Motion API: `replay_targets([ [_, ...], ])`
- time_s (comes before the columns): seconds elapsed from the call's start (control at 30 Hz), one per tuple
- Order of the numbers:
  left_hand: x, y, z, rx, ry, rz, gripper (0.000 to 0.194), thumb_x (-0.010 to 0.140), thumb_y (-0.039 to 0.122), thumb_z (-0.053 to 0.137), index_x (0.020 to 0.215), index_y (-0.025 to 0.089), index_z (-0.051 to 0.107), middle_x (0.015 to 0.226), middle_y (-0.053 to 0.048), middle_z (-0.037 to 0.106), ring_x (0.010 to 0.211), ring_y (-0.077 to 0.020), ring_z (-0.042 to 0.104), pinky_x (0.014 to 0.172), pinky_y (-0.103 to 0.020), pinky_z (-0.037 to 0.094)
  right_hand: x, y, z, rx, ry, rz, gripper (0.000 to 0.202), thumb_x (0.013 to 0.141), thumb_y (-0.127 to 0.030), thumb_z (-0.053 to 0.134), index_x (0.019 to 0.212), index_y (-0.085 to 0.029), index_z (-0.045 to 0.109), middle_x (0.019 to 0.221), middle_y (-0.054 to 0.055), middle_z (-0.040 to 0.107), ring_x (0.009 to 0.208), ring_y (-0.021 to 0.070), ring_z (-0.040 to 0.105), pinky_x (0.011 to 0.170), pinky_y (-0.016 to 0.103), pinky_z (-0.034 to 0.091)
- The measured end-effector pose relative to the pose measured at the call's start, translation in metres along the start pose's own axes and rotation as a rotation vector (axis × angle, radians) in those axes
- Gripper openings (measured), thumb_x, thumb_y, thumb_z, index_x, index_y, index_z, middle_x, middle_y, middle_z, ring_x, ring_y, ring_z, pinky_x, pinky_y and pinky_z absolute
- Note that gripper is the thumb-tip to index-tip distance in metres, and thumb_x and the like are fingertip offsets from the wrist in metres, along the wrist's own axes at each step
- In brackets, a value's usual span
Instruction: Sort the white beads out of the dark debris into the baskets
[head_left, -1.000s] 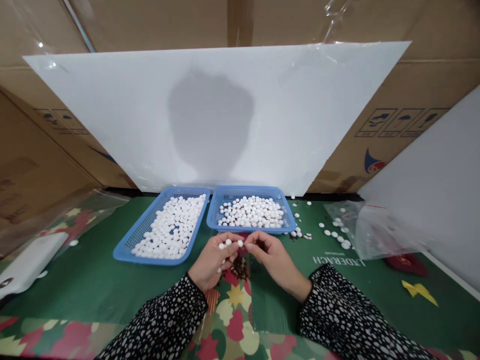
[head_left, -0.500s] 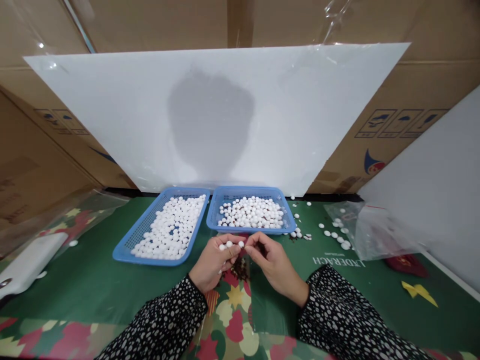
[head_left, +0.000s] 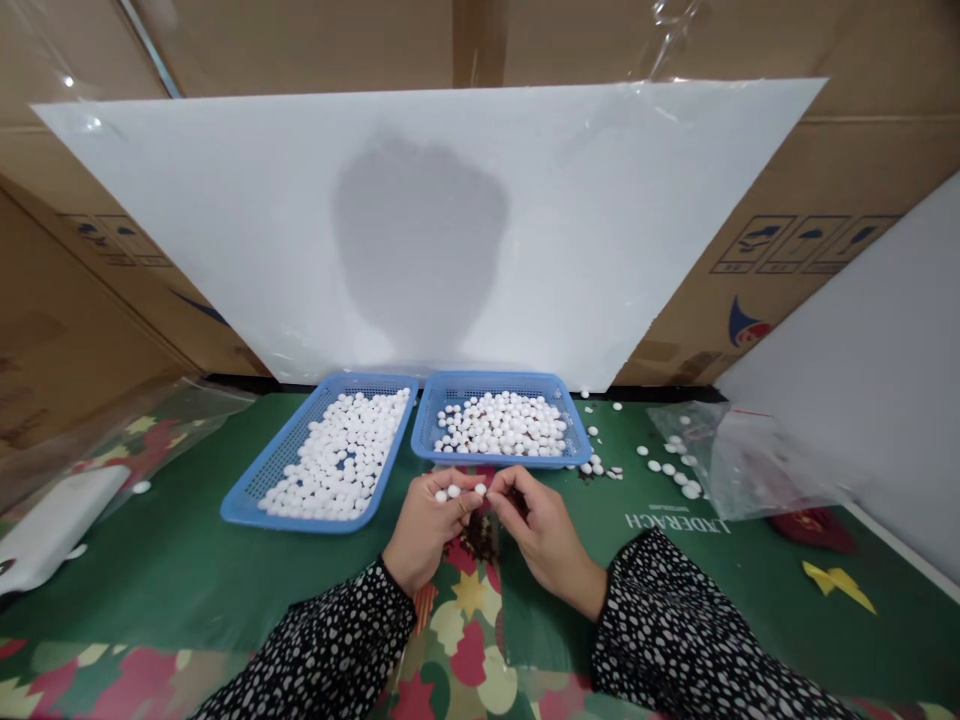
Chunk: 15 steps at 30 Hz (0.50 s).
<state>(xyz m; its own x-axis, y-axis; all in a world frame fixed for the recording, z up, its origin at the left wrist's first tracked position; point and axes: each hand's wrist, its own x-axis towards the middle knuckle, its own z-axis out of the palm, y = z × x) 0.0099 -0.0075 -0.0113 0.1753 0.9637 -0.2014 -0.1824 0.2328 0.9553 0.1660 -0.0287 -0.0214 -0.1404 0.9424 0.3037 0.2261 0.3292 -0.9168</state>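
Note:
My left hand [head_left: 424,528] is closed around several small white balls [head_left: 454,491], which show in a row between thumb and fingers. One white ball [head_left: 480,489] sits at its fingertips. My right hand [head_left: 541,530] meets it there, thumb and forefinger pinched at that ball's edge; whatever they grip is too small to make out. Below the hands lies a heap of small dark brown bits [head_left: 476,543]. Just beyond them, a blue basket [head_left: 499,462] holds white balls with dark bits among them. Another blue basket [head_left: 300,521], to the left, is full of white balls.
Loose white balls [head_left: 654,466] lie right of the baskets, by a clear plastic bag [head_left: 757,465]. Further right are a dark red item [head_left: 814,530] and a yellow scrap [head_left: 838,583]. A white-handled object [head_left: 64,525] lies far left. A white board [head_left: 585,240] stands behind.
Both hands stay together at the same ball, with only a slight shift of the fingers. The camera view has moved a little.

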Motion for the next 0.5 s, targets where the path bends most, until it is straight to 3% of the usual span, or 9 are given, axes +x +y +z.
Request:
replay_targets([
  [0.2, -0.0023, 0.0002, 0.0017, 0.042, 0.011, 0.047, 0.025, 0.065, 0.033, 0.080, 0.073, 0.013, 0.069, 0.047, 0.005, 0.048, 0.039, -0.0032, 0.030, 0.039, -0.017, 0.019, 0.0015, -0.0012, 0.0009, 0.014, -0.015, 0.009, 0.012, 0.093, -0.029, 0.051, 0.083, -0.022, 0.051, 0.072, -0.001, 0.056, 0.060, 0.0139, 0.048, 0.057, 0.025, 0.035],
  [0.37, -0.0017, 0.0020, -0.0014, 0.116, 0.018, 0.094, 0.022, 0.064, 0.031, 0.081, 0.071, 0.012, 0.070, 0.056, 0.001, 0.055, 0.049, -0.0064, 0.042, 0.046, -0.018, 0.030, 0.0038, -0.0028, -0.0002, 0.065, -0.013, 0.031, 0.013, 0.093, -0.030, 0.052, 0.083, -0.022, 0.051, 0.075, -0.001, 0.055, 0.065, 0.0146, 0.050, 0.061, 0.025, 0.037],
  [0.5, -0.0028, 0.0066, -0.0009, 0.082, -0.021, 0.036, 0.028, 0.065, 0.034, 0.080, 0.080, 0.013, 0.070, 0.055, 0.002, 0.054, 0.047, -0.0055, 0.039, 0.043, -0.017, 0.026, 0.0076, -0.0043, -0.0074, 0.167, -0.079, 0.015, 0.012, 0.094, -0.031, 0.051, 0.103, -0.023, 0.054, 0.072, -0.003, 0.049, 0.066, 0.0144, 0.048, 0.062, 0.025, 0.037],
])
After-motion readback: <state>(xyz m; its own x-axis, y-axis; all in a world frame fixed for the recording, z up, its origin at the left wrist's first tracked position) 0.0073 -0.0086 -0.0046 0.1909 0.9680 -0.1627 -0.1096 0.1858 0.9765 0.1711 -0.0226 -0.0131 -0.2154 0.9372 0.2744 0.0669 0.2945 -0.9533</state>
